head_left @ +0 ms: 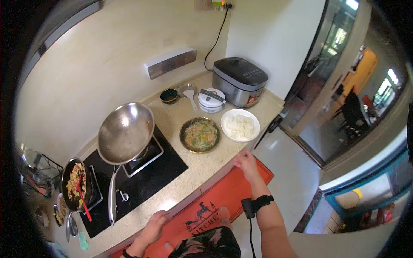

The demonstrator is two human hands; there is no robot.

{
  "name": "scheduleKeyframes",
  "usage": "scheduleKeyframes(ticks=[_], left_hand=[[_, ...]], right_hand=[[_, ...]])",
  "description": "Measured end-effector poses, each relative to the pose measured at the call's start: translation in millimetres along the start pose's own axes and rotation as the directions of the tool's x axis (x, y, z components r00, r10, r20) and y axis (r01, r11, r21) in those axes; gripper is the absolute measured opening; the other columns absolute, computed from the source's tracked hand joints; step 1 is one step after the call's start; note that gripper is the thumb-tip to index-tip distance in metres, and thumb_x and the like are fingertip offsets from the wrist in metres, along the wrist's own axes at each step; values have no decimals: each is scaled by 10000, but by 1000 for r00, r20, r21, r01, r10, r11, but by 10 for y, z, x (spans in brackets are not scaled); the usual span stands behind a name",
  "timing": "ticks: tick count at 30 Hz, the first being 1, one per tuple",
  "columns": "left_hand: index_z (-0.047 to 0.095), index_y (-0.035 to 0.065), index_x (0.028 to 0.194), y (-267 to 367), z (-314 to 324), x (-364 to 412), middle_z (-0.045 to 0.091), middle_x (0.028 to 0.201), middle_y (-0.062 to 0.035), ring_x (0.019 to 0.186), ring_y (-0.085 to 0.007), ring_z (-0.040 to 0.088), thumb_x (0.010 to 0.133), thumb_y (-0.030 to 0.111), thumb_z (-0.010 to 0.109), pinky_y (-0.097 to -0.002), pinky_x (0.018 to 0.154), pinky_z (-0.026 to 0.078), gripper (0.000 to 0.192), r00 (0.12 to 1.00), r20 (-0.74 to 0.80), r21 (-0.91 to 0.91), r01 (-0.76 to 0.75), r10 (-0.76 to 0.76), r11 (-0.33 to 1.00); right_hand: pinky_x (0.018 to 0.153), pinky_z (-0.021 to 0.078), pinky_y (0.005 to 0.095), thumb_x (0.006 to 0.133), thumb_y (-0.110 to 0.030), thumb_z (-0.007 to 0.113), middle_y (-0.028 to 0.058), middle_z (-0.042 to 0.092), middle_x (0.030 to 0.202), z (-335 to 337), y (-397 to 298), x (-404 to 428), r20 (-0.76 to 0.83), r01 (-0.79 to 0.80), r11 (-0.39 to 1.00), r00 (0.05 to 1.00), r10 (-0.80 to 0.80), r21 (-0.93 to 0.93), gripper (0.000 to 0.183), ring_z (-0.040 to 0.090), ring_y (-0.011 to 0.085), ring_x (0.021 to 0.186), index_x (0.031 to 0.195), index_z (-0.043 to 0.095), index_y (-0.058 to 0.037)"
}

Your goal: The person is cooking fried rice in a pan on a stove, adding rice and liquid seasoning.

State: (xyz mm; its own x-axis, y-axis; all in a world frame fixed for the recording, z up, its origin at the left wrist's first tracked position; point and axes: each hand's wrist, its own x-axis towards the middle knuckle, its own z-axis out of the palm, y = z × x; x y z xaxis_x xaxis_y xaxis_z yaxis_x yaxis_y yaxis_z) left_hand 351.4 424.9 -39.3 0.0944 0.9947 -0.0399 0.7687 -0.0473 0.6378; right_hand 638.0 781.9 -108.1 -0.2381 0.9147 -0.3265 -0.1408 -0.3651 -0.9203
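My left hand (154,226) is at the counter's front edge below the cooktop, back up, with nothing visible in it. Past that same edge, my right hand (247,166) hangs over the red mat with fingers curled; its palm is hidden. A white bowl of cooked rice (240,125) is the nearest dish to the right hand. Left of the bowl sits a dark, gold-rimmed plate (200,151) of shredded vegetables (200,133). A stainless steel wok (125,133) rests on the right burner, its handle pointing toward me.
A dark pan (64,180) of mixed food with a red spatula (81,196) stands on the left of the black cooktop (167,164). Behind the plates are a rice cooker (239,82), a lidded white pot (211,100), a rice paddle (191,98) and a small dark bowl (168,96).
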Motion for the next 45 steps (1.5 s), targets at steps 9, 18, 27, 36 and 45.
scheduleKeyframes(ticks=[9,18,27,36,45], left_hand=[[480,72,1288,677,76,1650,566,1168,-178,1079,-344,558,875,88,552,-407,921,460,419,987,124,24,95,-98,995],[425,74,1353,714,480,2869,546,1234,-147,1085,-253,575,920,89,517,-355,949,461,443,965,202,-445,243,-168,862],[-172,108,1451,791,387,2478,324,1398,-247,1264,-299,420,968,275,520,-394,1015,399,860,982,-71,-863,28,-176,504],[-117,153,1456,726,-1032,-444,245,1413,-215,1268,-305,395,835,13,481,-413,937,488,873,407,-457,-887,-279,-791,369],[65,133,1437,-202,-1851,-2848,407,1337,-215,1080,-315,595,859,142,367,-446,741,604,652,-3,-539,-827,-191,-842,529]], right_hand=[[799,572,414,828,-13,461,193,534,1150,-387,-489,1093,-3,-330,923,942,337,197,552,626,309,906,1345,284,-86],[831,565,460,805,-19,483,166,542,1210,-713,-550,1016,-4,-144,976,989,146,165,520,620,300,1002,1311,370,-68],[857,544,429,816,-91,480,159,491,1295,65,-1358,-665,203,-50,997,977,60,-54,605,571,297,1114,1387,282,-76],[781,578,388,875,-78,488,177,469,1308,2812,-908,-2249,811,13,973,554,187,-232,603,586,283,1077,1416,223,-84],[872,490,350,927,-363,568,219,558,1206,4903,27,-2945,902,435,792,249,352,-429,713,571,281,1105,1435,233,10]])
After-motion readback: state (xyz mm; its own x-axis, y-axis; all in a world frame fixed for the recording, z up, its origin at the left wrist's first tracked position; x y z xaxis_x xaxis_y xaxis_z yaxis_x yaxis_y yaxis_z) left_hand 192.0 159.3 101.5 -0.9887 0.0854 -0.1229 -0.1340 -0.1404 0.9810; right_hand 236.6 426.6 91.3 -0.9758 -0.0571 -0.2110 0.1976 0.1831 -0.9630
